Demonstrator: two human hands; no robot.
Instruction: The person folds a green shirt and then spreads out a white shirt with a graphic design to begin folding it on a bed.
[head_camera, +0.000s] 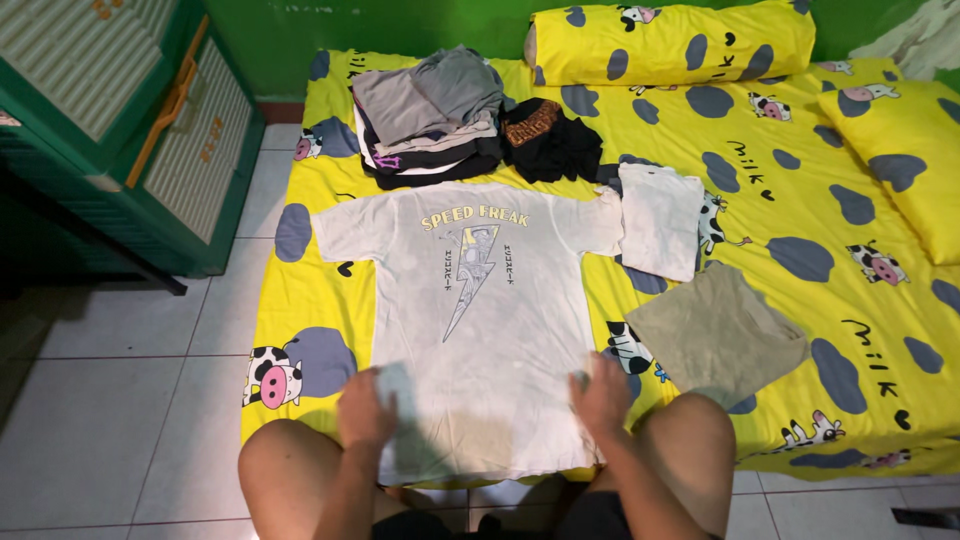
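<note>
1. While the pale grey cotton T-shirt (480, 330) lies spread flat, back up, on the yellow cow-print bedsheet (800, 200), the left hand (365, 410) pinches its lower left edge.
2. The right hand (600, 395) grasps the opposite lower edge (fingers curled into the cloth).
3. Just right of that grip lies a folded olive cloth (715, 335); beyond it, a folded white garment (658, 220).
4. Far ahead of both grips sits a stack of folded grey and black clothes (430, 115).

Bare forearms and knees, dark shorts at the lap
</note>
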